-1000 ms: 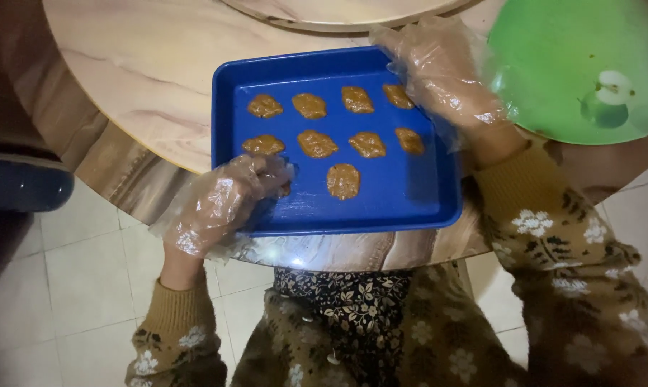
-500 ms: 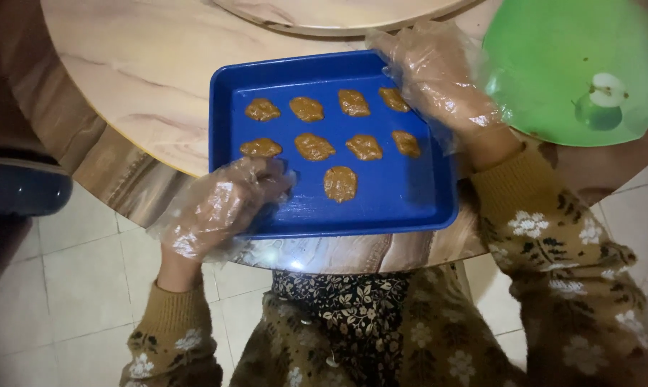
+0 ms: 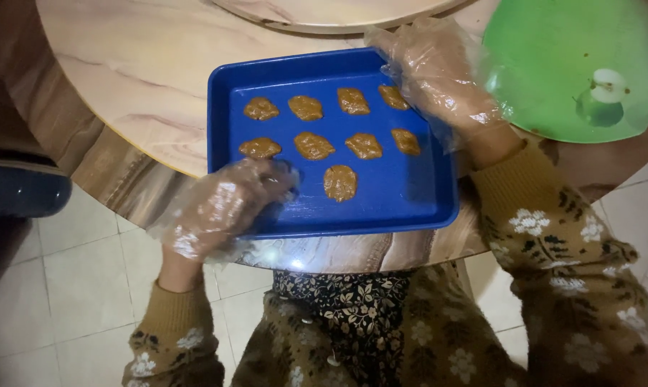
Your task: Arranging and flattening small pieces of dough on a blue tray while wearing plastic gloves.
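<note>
A blue rectangular tray [image 3: 417,201] lies at the near edge of a round marble-look table [image 3: 144,79]. Several flat brown dough pieces [image 3: 339,182] sit on it in rows. My left hand [image 3: 220,208], in a clear plastic glove, grips the tray's near left corner. My right hand [image 3: 438,79], also gloved, rests on the tray's far right corner, fingers curled over the rim beside the rightmost dough piece [image 3: 393,97].
A green plastic plate [image 3: 553,57] with an apple picture sits on the table to the right of the tray. A wooden turntable edge [image 3: 324,11] shows at the top. A dark blue seat [image 3: 15,190] stands at left over a tiled floor [image 3: 65,301].
Hardly anything differs; both hands stay on the tray corners and the tray has shifted only slightly in view.
</note>
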